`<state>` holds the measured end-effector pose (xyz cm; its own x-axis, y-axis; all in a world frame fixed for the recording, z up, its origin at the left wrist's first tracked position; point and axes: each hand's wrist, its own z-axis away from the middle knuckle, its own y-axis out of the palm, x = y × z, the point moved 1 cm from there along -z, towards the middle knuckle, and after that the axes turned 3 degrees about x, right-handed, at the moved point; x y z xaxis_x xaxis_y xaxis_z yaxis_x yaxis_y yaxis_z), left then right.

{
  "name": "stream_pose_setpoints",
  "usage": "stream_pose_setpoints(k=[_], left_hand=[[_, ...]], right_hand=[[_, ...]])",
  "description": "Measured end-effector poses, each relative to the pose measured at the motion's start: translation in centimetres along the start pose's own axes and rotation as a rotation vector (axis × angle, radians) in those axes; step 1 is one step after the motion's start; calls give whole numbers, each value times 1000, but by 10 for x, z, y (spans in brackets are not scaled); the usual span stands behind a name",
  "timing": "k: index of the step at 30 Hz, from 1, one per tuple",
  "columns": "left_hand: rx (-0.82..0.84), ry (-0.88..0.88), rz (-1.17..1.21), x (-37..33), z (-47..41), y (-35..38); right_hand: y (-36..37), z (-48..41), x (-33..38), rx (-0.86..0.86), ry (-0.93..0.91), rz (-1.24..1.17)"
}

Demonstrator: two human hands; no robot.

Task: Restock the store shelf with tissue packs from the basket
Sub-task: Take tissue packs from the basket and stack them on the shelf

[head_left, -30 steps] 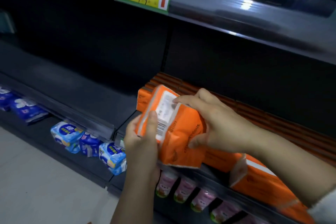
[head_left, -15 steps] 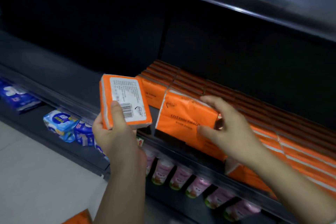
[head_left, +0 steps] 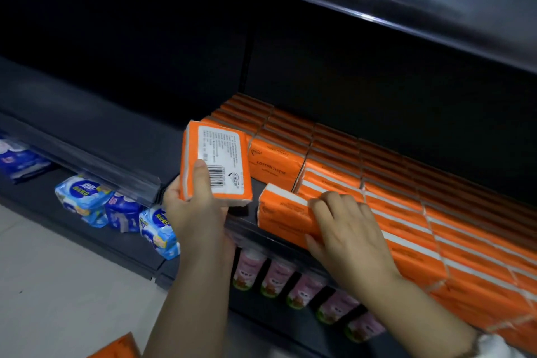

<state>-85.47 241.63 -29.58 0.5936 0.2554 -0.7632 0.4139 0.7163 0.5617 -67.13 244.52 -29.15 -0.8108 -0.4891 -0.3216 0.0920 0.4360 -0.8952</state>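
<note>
Mid shelf (head_left: 87,128) holds rows of orange tissue packs (head_left: 406,212), upright & tight together; front one reads "COTTON TISSUE". The left hand (head_left: 194,212) grips a loose pack (head_left: 216,166) at its lower end, thumb on the white barcode label, fine print unreadable. The right hand (head_left: 348,235) has fingers curled over a flat pack (head_left: 282,215) at shelf front, touching the rows. Below: blue packs (head_left: 84,195), pink bottles (head_left: 276,273).

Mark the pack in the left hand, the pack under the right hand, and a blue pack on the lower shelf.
Left-hand pack (head_left: 223,154): head view, on its white label.
Right-hand pack (head_left: 283,213): head view, on its orange front face.
Blue pack (head_left: 82,193): head view, middle of its wrapper.
</note>
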Motion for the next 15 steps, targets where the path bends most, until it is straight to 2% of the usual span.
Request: stream_pose_setpoints(k=[3, 15], left_hand=[[37, -19, -23, 2, 4, 2], [117, -51, -23, 8, 8, 9]], right_hand=[[0, -2, 3, 16, -24, 8], [6, 23, -24, 42, 67, 130]])
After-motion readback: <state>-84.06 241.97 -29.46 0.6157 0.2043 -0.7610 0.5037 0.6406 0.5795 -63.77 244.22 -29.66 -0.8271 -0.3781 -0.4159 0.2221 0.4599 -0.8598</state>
